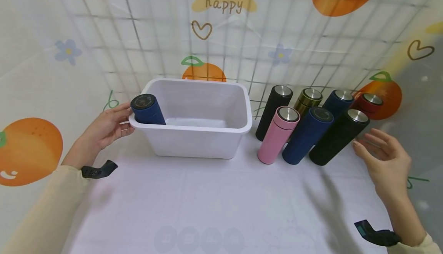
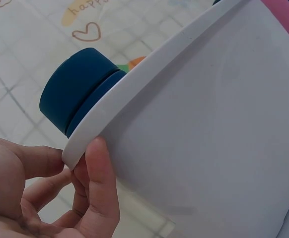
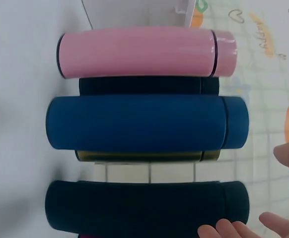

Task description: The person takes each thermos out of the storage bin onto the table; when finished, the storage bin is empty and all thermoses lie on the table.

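My left hand (image 1: 110, 125) pinches the left rim of a white plastic bin (image 1: 194, 142), its thumb and fingers on the rim's edge in the left wrist view. Inside the bin, a blue thermos (image 1: 149, 110) leans in the left corner, its dark-topped cap above the rim. My right hand (image 1: 385, 158) is at the right of a group of thermoses, fingers loosely bent and holding nothing. Nearest to it is a black thermos (image 1: 337, 138) with a silver top. In the right wrist view its fingertips (image 3: 224, 229) overlap that thermos near the cap; contact is unclear.
Beside the black thermos stand a blue thermos (image 1: 308, 136) and a pink one (image 1: 278, 135). Behind them are another black thermos (image 1: 273, 112), a gold one (image 1: 308, 100), a blue one (image 1: 337, 102) and a red one (image 1: 368, 104). A wire grid (image 1: 166, 35) backs the printed cloth.
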`<state>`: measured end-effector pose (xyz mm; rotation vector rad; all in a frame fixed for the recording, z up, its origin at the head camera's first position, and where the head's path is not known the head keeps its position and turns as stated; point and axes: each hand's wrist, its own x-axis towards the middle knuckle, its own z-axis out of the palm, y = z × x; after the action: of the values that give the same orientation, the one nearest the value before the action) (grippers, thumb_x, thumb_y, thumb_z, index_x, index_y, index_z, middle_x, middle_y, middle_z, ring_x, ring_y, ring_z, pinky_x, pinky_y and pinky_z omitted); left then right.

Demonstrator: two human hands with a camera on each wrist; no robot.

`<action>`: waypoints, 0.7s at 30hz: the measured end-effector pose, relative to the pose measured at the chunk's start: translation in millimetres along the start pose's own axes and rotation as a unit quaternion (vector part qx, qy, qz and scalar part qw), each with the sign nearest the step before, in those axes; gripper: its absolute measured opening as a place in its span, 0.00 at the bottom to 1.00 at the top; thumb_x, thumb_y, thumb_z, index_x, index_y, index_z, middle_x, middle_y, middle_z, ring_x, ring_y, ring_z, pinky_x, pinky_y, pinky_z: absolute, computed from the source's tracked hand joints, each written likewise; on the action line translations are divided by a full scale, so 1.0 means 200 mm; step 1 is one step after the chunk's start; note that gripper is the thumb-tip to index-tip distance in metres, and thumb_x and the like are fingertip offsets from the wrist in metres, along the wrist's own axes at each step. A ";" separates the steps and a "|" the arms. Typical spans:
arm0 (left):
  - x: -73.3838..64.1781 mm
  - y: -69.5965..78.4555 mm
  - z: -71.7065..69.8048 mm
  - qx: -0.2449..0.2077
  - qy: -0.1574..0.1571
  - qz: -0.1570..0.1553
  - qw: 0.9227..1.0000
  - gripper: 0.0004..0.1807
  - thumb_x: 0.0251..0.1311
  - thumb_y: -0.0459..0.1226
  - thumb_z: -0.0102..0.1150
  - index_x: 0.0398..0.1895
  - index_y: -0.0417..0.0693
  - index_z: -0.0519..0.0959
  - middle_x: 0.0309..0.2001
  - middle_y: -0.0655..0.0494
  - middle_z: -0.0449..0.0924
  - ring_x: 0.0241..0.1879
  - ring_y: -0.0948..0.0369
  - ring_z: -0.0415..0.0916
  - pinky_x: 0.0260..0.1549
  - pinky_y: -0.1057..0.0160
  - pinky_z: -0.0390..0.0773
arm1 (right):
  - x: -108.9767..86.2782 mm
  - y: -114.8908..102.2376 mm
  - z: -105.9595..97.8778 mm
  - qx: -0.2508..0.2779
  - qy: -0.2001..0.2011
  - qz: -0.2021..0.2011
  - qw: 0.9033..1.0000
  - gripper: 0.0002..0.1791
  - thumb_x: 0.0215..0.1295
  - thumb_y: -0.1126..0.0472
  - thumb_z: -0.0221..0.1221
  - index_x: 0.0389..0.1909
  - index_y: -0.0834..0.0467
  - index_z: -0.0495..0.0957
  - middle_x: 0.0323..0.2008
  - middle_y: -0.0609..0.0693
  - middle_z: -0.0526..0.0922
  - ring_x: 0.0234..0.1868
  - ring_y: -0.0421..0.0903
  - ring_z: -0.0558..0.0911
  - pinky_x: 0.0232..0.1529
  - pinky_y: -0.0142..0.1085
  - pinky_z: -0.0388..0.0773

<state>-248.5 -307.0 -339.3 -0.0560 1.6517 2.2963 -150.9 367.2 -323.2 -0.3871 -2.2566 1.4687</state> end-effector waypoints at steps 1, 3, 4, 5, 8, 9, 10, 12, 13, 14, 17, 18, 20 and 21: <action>0.00 0.00 0.00 -0.002 -0.001 0.000 1.000 0.39 0.75 0.38 0.53 0.81 0.47 0.46 0.45 0.52 0.81 0.35 0.58 0.81 0.35 0.65 0.84 | -0.01 -0.01 0.00 0.017 -0.005 -0.006 1.000 0.34 0.62 0.63 0.69 0.70 0.48 0.71 0.54 0.39 0.80 0.49 0.29 0.80 0.40 0.16 0.75; 0.00 0.00 0.00 -0.006 -0.003 0.000 1.000 0.38 0.75 0.38 0.53 0.81 0.48 0.47 0.45 0.52 0.81 0.35 0.58 0.81 0.35 0.65 0.84 | -0.03 -0.02 0.01 0.053 -0.017 -0.018 0.998 0.34 0.62 0.65 0.69 0.69 0.50 0.71 0.52 0.39 0.81 0.48 0.29 0.81 0.39 0.18 0.76; 0.00 0.00 0.00 -0.009 -0.004 0.001 1.000 0.36 0.75 0.38 0.53 0.81 0.49 0.49 0.45 0.52 0.81 0.35 0.58 0.81 0.35 0.65 0.84 | -0.04 -0.03 0.01 0.073 -0.024 -0.023 0.997 0.34 0.61 0.66 0.69 0.69 0.52 0.71 0.52 0.40 0.81 0.47 0.30 0.82 0.39 0.18 0.77; 0.00 0.00 0.00 -0.017 -0.007 0.001 1.000 0.35 0.75 0.37 0.53 0.80 0.50 0.53 0.45 0.51 0.81 0.35 0.58 0.81 0.35 0.65 0.84 | -0.05 -0.04 0.02 0.090 -0.030 -0.029 0.995 0.34 0.61 0.68 0.69 0.69 0.53 0.71 0.52 0.41 0.82 0.47 0.30 0.82 0.39 0.19 0.77; -0.01 0.00 -0.01 -0.027 -0.009 0.004 1.000 0.26 0.75 0.37 0.53 0.74 0.54 0.66 0.45 0.50 0.81 0.35 0.57 0.81 0.34 0.64 0.84 | -0.08 -0.07 0.03 0.107 -0.042 -0.043 0.992 0.34 0.61 0.70 0.68 0.69 0.55 0.71 0.52 0.43 0.82 0.47 0.32 0.83 0.39 0.20 0.78; -0.01 -0.01 -0.01 -0.029 -0.010 0.005 1.000 0.24 0.75 0.36 0.53 0.72 0.54 0.69 0.45 0.50 0.81 0.35 0.57 0.81 0.34 0.64 0.84 | -0.09 -0.08 0.04 0.093 -0.041 -0.049 0.994 0.35 0.61 0.70 0.68 0.69 0.55 0.71 0.53 0.43 0.82 0.47 0.32 0.83 0.40 0.20 0.77; 0.00 -0.01 -0.01 -0.029 -0.010 0.006 0.999 0.24 0.74 0.36 0.53 0.71 0.54 0.69 0.45 0.50 0.81 0.35 0.57 0.81 0.34 0.64 0.84 | -0.10 -0.09 0.05 0.074 -0.037 -0.056 0.995 0.35 0.61 0.70 0.68 0.69 0.55 0.71 0.53 0.43 0.82 0.48 0.32 0.82 0.41 0.20 0.77; 0.00 0.00 -0.01 -0.028 -0.010 0.006 1.000 0.26 0.74 0.37 0.53 0.74 0.53 0.66 0.45 0.50 0.81 0.35 0.57 0.81 0.34 0.64 0.84 | -0.12 -0.11 0.06 0.041 -0.029 -0.069 0.996 0.35 0.61 0.71 0.68 0.69 0.55 0.71 0.53 0.42 0.82 0.49 0.32 0.82 0.43 0.20 0.76; 0.00 0.00 -0.01 -0.027 -0.011 0.005 1.000 0.29 0.74 0.37 0.53 0.76 0.52 0.62 0.45 0.50 0.81 0.36 0.57 0.81 0.34 0.64 0.84 | -0.13 -0.11 0.07 0.031 -0.026 -0.075 0.996 0.35 0.60 0.72 0.68 0.69 0.55 0.71 0.54 0.42 0.82 0.50 0.32 0.82 0.44 0.19 0.75; 0.00 0.00 -0.01 -0.025 -0.011 0.004 1.000 0.32 0.75 0.37 0.53 0.78 0.51 0.58 0.45 0.50 0.81 0.36 0.57 0.81 0.34 0.64 0.84 | -0.14 -0.12 0.07 0.024 -0.024 -0.082 0.996 0.35 0.60 0.73 0.68 0.69 0.55 0.71 0.54 0.42 0.82 0.50 0.32 0.82 0.44 0.19 0.75; 0.00 0.00 -0.01 -0.016 -0.009 0.001 1.000 0.38 0.75 0.38 0.53 0.81 0.48 0.47 0.45 0.51 0.81 0.36 0.58 0.80 0.34 0.65 0.84 | -0.16 -0.15 0.09 0.072 -0.037 -0.099 0.992 0.36 0.58 0.78 0.66 0.68 0.58 0.72 0.54 0.46 0.83 0.52 0.36 0.82 0.45 0.21 0.76; 0.00 0.00 -0.01 -0.015 -0.009 0.001 1.000 0.38 0.75 0.38 0.53 0.81 0.48 0.47 0.45 0.51 0.81 0.36 0.58 0.80 0.34 0.65 0.84 | -0.17 -0.16 0.10 0.081 -0.043 -0.105 0.990 0.36 0.58 0.79 0.66 0.68 0.59 0.72 0.55 0.47 0.82 0.52 0.36 0.82 0.45 0.22 0.76; 0.00 -0.01 -0.01 -0.016 -0.010 0.003 1.000 0.36 0.75 0.38 0.53 0.81 0.49 0.50 0.45 0.51 0.81 0.36 0.58 0.81 0.35 0.65 0.84 | -0.18 -0.18 0.11 0.099 -0.052 -0.115 0.987 0.36 0.57 0.80 0.65 0.68 0.60 0.72 0.56 0.49 0.82 0.53 0.38 0.82 0.45 0.23 0.77; 0.00 -0.01 -0.01 -0.018 -0.010 0.004 1.000 0.35 0.75 0.37 0.52 0.80 0.49 0.52 0.45 0.51 0.81 0.35 0.58 0.81 0.35 0.65 0.84 | -0.19 -0.19 0.12 0.103 -0.056 -0.119 0.986 0.36 0.57 0.81 0.65 0.68 0.60 0.72 0.56 0.50 0.82 0.54 0.38 0.82 0.45 0.23 0.77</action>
<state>-248.7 -307.5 -341.2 -0.0348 1.6046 2.3246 -129.4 315.8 -304.7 0.0278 -2.1208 1.6075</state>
